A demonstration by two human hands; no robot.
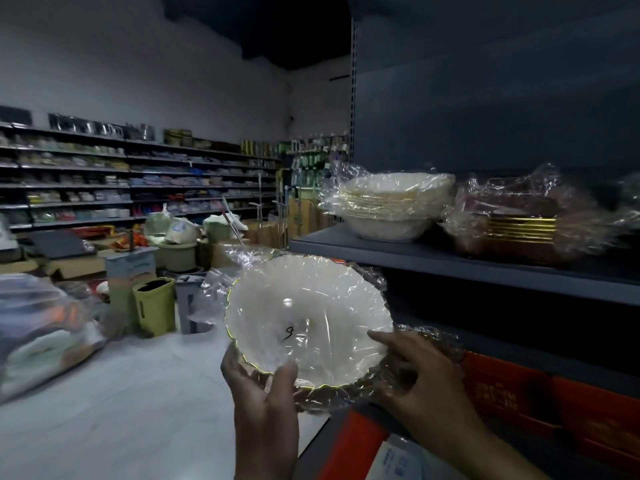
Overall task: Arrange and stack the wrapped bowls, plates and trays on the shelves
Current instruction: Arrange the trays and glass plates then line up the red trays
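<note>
We see a wrapped bowl [308, 323], white with a wavy gilt rim and sealed in clear film, held up in front of the shelf [450, 261] and below its edge, tilted so its inside faces us. A small dark mark shows on the film near the middle.

The left hand [263, 386] grips the bowl at its near left rim, with the thumb lying over the edge and the fingers curled underneath. The right hand [419, 372] holds the bowl's right side. Its fingers are bunched on the crinkled film there, and the forefinger reaches out onto the rim. So the bowl sits between the two hands, above and just beyond them, and is clamped from both sides.

On the shelf above, well apart from the held bowl, a stack of wrapped bowls [388, 206] of the same kind stands near the left end. Just beside it on the right lies a pile of wrapped trays [519, 220], dark red with gold edges. Orange boxes [554, 410] fill the level below the shelf. A green bin [154, 306] stands on the pale floor to the left.
</note>
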